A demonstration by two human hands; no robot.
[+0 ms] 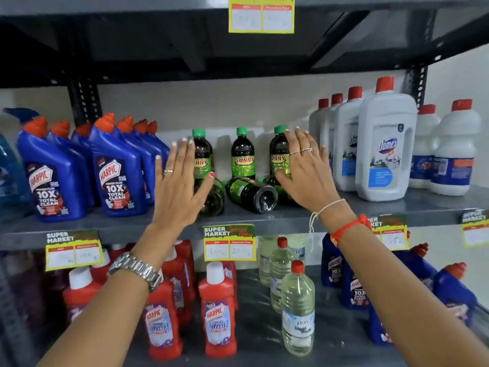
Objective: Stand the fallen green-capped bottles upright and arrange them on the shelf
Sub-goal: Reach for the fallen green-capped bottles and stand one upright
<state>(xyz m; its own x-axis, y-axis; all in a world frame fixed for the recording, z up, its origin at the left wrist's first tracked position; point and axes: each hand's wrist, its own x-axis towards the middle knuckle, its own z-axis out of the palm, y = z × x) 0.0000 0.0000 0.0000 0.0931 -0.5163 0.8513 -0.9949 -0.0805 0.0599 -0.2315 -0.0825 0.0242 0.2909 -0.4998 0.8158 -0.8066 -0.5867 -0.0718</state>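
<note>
Three dark green-capped Sunny bottles stand at the back of the grey middle shelf [264, 217]: a left one [202, 154], a middle one [242, 154] and a right one [279, 152]. In front of them three more lie on their sides: one in the middle [250, 193] with its base toward me, one on the left [213, 198] partly behind my left hand, one on the right [270, 180] mostly hidden by my right hand. My left hand [177, 186] and my right hand [304, 170] are raised with fingers spread in front of the bottles, holding nothing.
Blue Harpic bottles [116, 170] crowd the shelf to the left. White red-capped Domex bottles [383, 149] stand to the right. The lower shelf holds red Harpic bottles [219, 311], clear bottles [297, 311] and more blue ones. Price tags [230, 243] hang on the shelf edge.
</note>
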